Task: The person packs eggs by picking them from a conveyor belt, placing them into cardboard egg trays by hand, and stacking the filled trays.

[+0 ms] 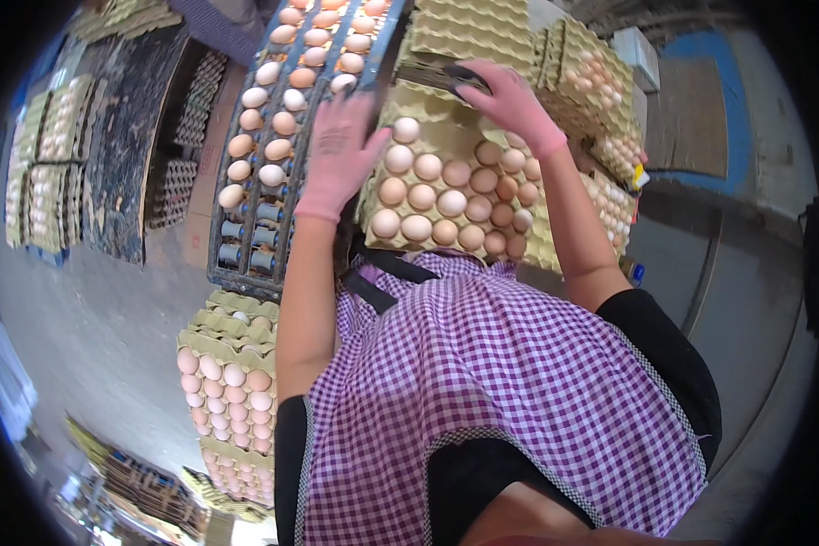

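My left hand [339,147], in a pink glove with dark fingertips, is over the right lane of a roller conveyor [265,239]. Its fingers are blurred and reach toward a pale egg [343,83]; the palm is hidden. To its right lies a pulp egg tray [454,130], with rows of brown and cream eggs [421,196] in its near part and bare cells at the far side. Above the tray's far edge is my right hand [508,102], also gloved in pink, thumb and forefinger apart with no egg visible between them.
Stacked pulp trays [474,31] stand beyond the tray, with filled egg stacks [590,78] at the right. Another filled stack [228,396] stands by my left elbow. Left of the conveyor is a worn dark table [119,136]. Part of another person's sleeve [225,27] shows at the top.
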